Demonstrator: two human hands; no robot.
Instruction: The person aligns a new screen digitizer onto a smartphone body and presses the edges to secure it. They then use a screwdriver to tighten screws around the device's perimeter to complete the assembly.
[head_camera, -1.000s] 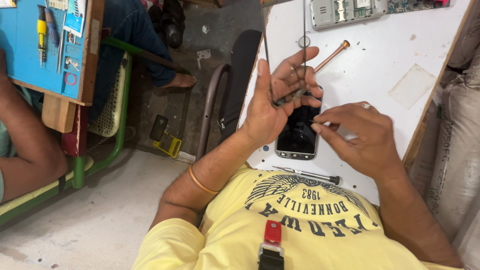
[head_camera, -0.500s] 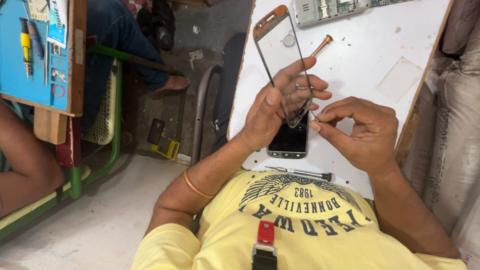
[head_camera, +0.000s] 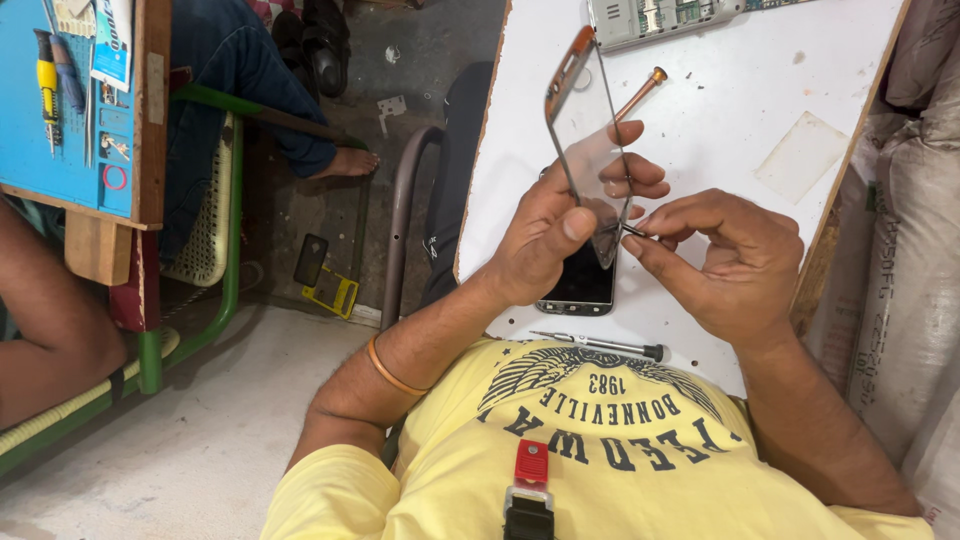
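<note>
Lifted higher and tilted more on edge since the earlier frame: glass panel (head_camera: 588, 140), pinched in left hand (head_camera: 560, 235) above phone (head_camera: 578, 285). Right hand (head_camera: 725, 260) closed around thin tool (head_camera: 634, 230), tip touching panel's lower end. Lying on white table (head_camera: 740, 90): phone, screwdriver (head_camera: 600, 345) near shirt, circuit board (head_camera: 665, 15) at far edge.

A screwdriver (head_camera: 600, 346) lay at the white table's (head_camera: 720, 90) near edge. A circuit board (head_camera: 665, 15) rested at the far edge. Left, a blue tool board (head_camera: 70, 120) stood above a green chair (head_camera: 215, 230).
</note>
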